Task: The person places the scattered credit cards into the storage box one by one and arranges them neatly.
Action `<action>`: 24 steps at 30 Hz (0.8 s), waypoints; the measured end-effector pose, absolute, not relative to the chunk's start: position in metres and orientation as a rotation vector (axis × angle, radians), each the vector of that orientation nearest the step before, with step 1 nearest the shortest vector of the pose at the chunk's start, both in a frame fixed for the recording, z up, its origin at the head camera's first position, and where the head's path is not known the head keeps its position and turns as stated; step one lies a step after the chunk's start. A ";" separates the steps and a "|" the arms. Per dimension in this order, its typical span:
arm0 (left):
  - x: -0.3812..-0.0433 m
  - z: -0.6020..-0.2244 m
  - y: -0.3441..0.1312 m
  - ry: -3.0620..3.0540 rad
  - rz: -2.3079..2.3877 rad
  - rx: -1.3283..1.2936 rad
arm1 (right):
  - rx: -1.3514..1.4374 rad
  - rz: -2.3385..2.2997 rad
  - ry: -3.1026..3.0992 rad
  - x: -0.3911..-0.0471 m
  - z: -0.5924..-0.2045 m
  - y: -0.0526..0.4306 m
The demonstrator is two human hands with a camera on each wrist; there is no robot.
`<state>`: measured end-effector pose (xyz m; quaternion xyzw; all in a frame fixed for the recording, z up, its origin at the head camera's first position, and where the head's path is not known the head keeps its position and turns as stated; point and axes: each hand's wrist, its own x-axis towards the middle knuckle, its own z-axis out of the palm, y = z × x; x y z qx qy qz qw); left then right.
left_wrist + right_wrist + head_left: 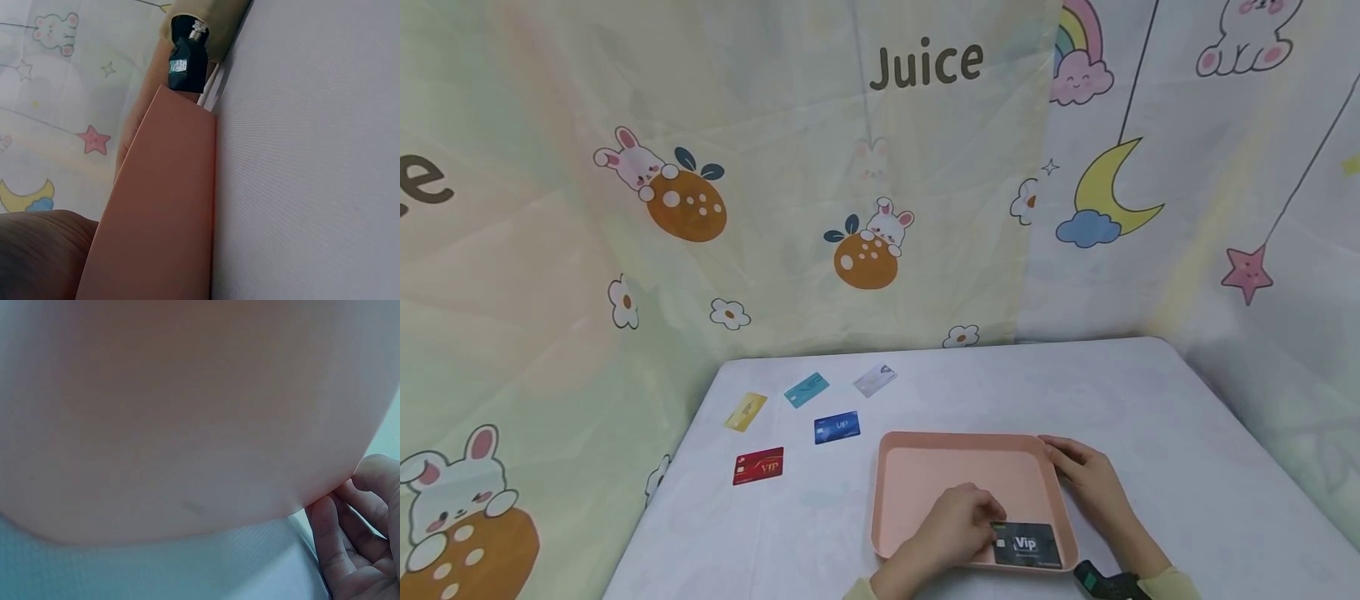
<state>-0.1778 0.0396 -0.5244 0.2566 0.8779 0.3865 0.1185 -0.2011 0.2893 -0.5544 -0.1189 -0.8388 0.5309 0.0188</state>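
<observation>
A pink tray [951, 437] lies on the white table. Inside its near right corner is a black card [1048, 550] printed "Vip". My left hand [951, 529] reaches over the tray's near rim and pinches the left edge of this card with curled fingers. At the tray's far right corner, my right hand [1086, 475] grips the rim. The right wrist view shows the thumb and fingers of that right hand [356, 531] at the tray's edge. In the left wrist view the tray's side wall [156, 206] fills the middle, with part of the left hand [44, 250] behind it.
Left of the tray lie a red card [758, 467], a blue card [837, 427], a yellow card [747, 412], a teal card [807, 390] and a silver card [876, 381]. A black wrist device [1105, 581] sits by the right sleeve. Printed cloth hangs behind the table.
</observation>
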 end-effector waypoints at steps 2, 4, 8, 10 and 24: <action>-0.178 -0.524 0.039 2.581 1.111 0.739 | -0.369 1.643 -2.608 -0.201 -0.555 0.289; -0.178 -0.524 0.039 2.571 1.119 0.728 | -0.363 1.622 -2.618 -0.201 -0.555 0.289; -0.178 -0.524 0.038 2.544 1.149 0.723 | -0.338 1.596 -2.631 -0.202 -0.556 0.289; -0.178 -0.524 0.036 2.536 1.159 0.726 | -0.330 1.594 -2.633 -0.202 -0.556 0.289; -0.183 -0.515 0.019 2.467 1.320 0.635 | -0.355 1.621 -2.629 -0.201 -0.553 0.288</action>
